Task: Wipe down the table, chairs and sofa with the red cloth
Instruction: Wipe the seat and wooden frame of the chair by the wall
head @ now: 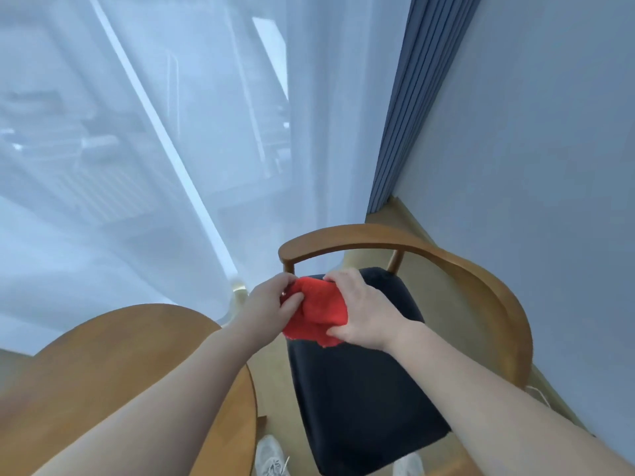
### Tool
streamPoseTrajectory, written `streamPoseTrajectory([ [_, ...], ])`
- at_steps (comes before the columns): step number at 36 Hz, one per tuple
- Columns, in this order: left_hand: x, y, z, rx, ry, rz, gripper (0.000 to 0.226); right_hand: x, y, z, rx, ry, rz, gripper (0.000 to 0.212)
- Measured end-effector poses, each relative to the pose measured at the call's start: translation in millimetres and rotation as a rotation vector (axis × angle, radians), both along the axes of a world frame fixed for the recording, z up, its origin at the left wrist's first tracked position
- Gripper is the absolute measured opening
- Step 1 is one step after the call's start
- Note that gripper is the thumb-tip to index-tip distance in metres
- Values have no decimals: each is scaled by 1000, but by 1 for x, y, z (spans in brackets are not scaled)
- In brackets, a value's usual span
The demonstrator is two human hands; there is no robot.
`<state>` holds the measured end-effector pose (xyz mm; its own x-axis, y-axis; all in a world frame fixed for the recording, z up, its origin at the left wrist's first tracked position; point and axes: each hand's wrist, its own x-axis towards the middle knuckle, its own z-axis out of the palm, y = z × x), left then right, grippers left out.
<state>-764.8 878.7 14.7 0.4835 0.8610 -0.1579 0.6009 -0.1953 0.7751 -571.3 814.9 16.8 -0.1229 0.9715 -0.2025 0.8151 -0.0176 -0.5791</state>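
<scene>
Both hands are meeting in the middle of the frame, slightly below centre, and are holding a bunched red cloth (318, 312) between them. The left hand (269, 302) is gripping the cloth's left edge, its fingers curled in and the thumb pinching a fold. The right hand (366, 312) is lying over the cloth's right side, fingers wrapping across the top and the thumb tucking underneath at the lower edge. The cloth is hanging crumpled above the far part of the black seat cushion (360, 389); whether it is touching the cushion cannot be told.

The cushion is sitting in a wooden armchair (446, 266) whose curved rail is sweeping from centre frame round to the right edge. In the lower left a round wooden table (130, 341) is lying partly under the left forearm, its edge just beside the chair seat. A strip of tan floor (271, 379) is showing between them.

A sheer white curtain (171, 132) is filling the upper left and centre, with blurred shapes showing through it. A pleated blue-grey drape (405, 108) is hanging to its right, meeting a pale wall (532, 166) that is taking up the upper right. At the bottom edge, two white sneakers (271, 456) are peeking out, one on either side of the seat's near corner.
</scene>
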Motion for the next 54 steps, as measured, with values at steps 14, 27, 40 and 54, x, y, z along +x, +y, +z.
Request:
streamPoseTrajectory([
  [14, 11, 88, -69, -3, 62, -3, 13, 28, 92, -84, -18, 211, -380, 20],
  [27, 48, 172, -186, 94, 89, 169, 23, 62, 213, -180, 44, 14, -374, 34],
  [40, 45, 189, -207, 228, -15, 317, 17, 16, 213, -209, 257, -574, 460, 80],
  [54, 36, 166, -218, 340, 51, 259, 29, 46, 235, -222, 291, -726, 486, 88],
])
